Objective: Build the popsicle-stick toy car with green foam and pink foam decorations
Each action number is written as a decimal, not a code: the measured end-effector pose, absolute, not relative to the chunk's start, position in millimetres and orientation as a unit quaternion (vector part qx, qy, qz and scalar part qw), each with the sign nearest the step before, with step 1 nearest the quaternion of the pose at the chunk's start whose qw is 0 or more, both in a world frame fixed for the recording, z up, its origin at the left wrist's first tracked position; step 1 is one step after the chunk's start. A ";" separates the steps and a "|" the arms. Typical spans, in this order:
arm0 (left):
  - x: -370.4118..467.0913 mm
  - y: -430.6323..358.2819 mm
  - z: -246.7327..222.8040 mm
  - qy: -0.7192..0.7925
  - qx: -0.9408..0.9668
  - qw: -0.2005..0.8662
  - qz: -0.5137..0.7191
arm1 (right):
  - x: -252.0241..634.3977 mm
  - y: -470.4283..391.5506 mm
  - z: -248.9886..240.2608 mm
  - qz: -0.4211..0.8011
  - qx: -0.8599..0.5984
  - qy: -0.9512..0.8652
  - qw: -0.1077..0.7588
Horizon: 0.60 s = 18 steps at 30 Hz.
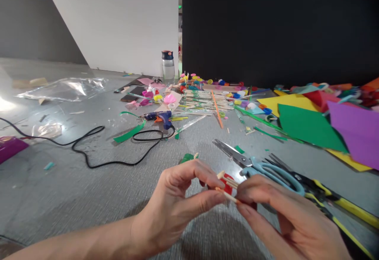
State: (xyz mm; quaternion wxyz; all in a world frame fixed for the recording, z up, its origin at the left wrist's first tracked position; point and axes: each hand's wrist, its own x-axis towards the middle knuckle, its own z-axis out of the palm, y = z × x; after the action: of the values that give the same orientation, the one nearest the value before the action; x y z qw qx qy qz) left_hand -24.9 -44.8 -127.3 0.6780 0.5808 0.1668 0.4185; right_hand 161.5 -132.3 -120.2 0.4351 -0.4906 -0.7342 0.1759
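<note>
Left hand and right hand pinched on thin sticks — scissors just beyond.

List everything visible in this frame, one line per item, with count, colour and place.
wooden sticks: a few, tan, with a red piece, pinched between both hands
scissors: two pairs, blue-handled and yellow-black, right of hands
glue gun: one, blue, centre
cable: one, black, left
paper sheets: several, green, yellow, purple, red, right
water bottle: one, clear, back
plastic bag: one, clear, back left
left hand: one, bottom centre
right hand: one, bottom right
</note>
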 end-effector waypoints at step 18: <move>-20.2 -44.0 -125.7 0.188 0.501 0.787 0.306 | 162.4 -131.7 -119.8 0.168 -0.509 -0.721 0.440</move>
State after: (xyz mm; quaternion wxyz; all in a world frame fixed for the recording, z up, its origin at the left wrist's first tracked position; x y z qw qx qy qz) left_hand -20.2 -44.0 -125.7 0.7873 0.5015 0.1877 0.3058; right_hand 162.4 -131.7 -119.8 0.4398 -0.5088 -0.7207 0.1680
